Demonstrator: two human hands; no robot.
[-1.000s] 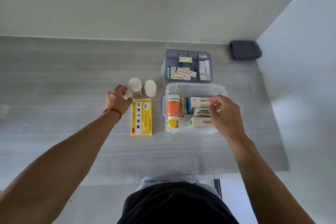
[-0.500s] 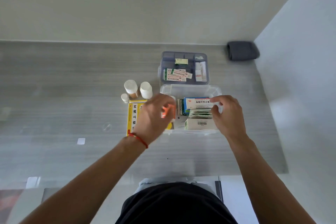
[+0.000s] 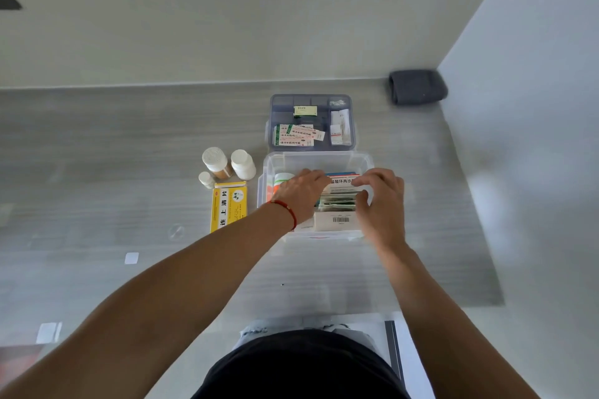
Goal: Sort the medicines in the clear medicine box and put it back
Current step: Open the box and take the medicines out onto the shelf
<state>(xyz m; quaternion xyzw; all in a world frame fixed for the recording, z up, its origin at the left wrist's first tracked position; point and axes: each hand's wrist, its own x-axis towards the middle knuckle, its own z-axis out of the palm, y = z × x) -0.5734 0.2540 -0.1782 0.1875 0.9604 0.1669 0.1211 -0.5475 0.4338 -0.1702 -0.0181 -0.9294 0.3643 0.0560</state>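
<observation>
The clear medicine box (image 3: 316, 159) stands open on the grey table in front of me. Inside it, several medicine cartons stand in a row, with a white barcoded carton (image 3: 337, 221) nearest me. My left hand (image 3: 299, 194) and right hand (image 3: 381, 201) both reach into it. Each grips one end of a blue-and-white medicine carton (image 3: 342, 180) at the back of the row. An orange-labelled bottle (image 3: 281, 179) lies along the box's left side, mostly hidden under my left hand.
A grey divided tray (image 3: 311, 100) with sachets and small packets sits just behind the box. Three white-capped bottles (image 3: 241, 163) and a yellow carton (image 3: 228, 207) lie left of the box. A dark rolled cloth (image 3: 416, 86) rests in the far right corner by the wall.
My left hand left the small bottle by the yellow carton, crossed over the orange-labelled bottle and reached the blue-and-white carton. My right hand stayed on the cartons.
</observation>
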